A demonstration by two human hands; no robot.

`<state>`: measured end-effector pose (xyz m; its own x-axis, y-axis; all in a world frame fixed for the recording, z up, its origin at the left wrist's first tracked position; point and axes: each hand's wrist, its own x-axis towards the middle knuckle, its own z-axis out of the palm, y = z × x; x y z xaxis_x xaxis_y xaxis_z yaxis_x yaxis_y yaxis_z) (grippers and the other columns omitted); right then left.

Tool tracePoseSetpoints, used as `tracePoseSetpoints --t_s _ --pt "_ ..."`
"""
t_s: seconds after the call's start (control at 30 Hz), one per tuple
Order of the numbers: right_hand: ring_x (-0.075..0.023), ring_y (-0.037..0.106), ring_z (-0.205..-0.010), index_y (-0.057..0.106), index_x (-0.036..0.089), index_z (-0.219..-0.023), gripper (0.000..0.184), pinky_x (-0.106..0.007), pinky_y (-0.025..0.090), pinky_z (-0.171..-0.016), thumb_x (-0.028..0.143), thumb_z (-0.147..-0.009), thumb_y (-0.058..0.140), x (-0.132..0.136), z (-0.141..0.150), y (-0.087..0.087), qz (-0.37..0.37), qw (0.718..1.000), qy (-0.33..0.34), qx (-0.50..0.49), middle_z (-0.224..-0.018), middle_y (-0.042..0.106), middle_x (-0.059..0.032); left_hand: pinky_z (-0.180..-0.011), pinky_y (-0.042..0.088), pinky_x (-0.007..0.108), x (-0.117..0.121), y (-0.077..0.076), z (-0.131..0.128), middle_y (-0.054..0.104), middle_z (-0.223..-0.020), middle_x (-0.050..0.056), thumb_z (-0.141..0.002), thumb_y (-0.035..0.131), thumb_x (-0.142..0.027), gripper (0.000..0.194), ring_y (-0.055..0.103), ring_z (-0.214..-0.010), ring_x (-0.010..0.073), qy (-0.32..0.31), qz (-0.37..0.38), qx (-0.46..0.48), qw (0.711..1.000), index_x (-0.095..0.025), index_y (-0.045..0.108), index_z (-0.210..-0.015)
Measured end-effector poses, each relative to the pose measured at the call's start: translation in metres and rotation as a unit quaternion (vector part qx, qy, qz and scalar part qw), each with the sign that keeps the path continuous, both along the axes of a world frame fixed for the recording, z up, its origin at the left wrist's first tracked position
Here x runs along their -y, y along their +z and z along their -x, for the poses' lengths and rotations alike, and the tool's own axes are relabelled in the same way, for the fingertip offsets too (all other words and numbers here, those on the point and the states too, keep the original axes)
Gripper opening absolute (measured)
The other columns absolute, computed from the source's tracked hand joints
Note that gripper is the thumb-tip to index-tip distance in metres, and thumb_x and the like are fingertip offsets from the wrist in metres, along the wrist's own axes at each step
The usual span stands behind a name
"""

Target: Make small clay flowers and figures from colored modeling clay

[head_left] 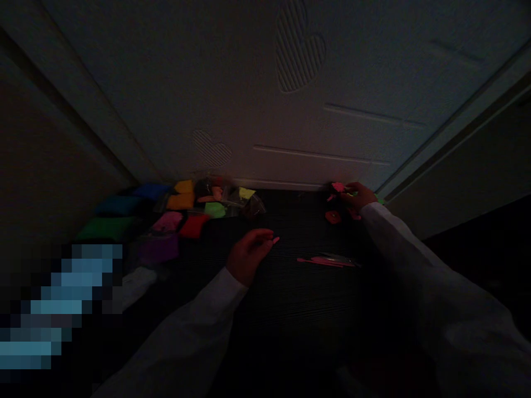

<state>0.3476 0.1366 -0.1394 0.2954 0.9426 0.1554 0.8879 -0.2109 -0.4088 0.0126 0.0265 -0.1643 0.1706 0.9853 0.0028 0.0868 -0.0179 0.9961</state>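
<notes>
My left hand point(249, 257) is over the dark table, its thumb and fingers closed around a small pink piece point(276, 240) that looks like modelling clay. Farther back on the right, by the wall, my right hand point(360, 195) has its fingertips at a bright pink clay piece point(337, 187); dim light blurs the exact grip. Just below that lies a reddish flat piece point(332, 217) with a hole or dark spot in its middle. Between me and these pieces, thin pink tools point(326, 261) lie together beside a pointed silver blade point(340, 258).
Packs of coloured clay crowd the left: green point(105, 228), blue point(151, 192), orange point(181, 200), red point(194, 226), purple point(159, 249). Clear bags with light green point(214, 209) and yellow point(246, 193) pieces lie by the pale wall point(232, 99). A crumpled white item point(139, 284) is nearer.
</notes>
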Motion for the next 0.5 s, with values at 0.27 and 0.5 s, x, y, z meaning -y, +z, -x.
tracePoseSetpoints --t_s 0.27,0.5 --pt "-0.0213 0.058 -0.079 0.052 0.02 -0.104 0.055 -0.031 0.044 -0.062 0.051 -0.06 0.056 0.0002 -0.001 0.0018 -0.002 1.0 -0.012 -0.012 -0.095 0.062 -0.0055 -0.07 0.043 0.029 0.001 0.0022 0.0002 0.059 -0.096 0.006 -0.069 0.055 -0.035 0.03 0.054 -0.086 0.0179 -0.007 0.001 -0.002 1.0 -0.017 0.056 -0.093" --pt "-0.0189 0.058 -0.075 0.055 0.02 -0.1 0.051 -0.028 0.043 -0.06 0.052 -0.06 0.056 0.0042 -0.0043 -0.0021 -0.007 0.999 -0.01 -0.035 -0.091 0.063 -0.0043 -0.069 0.042 0.028 0.0003 0.0011 -0.0004 0.058 -0.095 0.006 -0.069 0.055 -0.034 0.029 0.054 -0.086 0.0171 -0.005 0.001 -0.002 1.0 -0.017 0.055 -0.093"
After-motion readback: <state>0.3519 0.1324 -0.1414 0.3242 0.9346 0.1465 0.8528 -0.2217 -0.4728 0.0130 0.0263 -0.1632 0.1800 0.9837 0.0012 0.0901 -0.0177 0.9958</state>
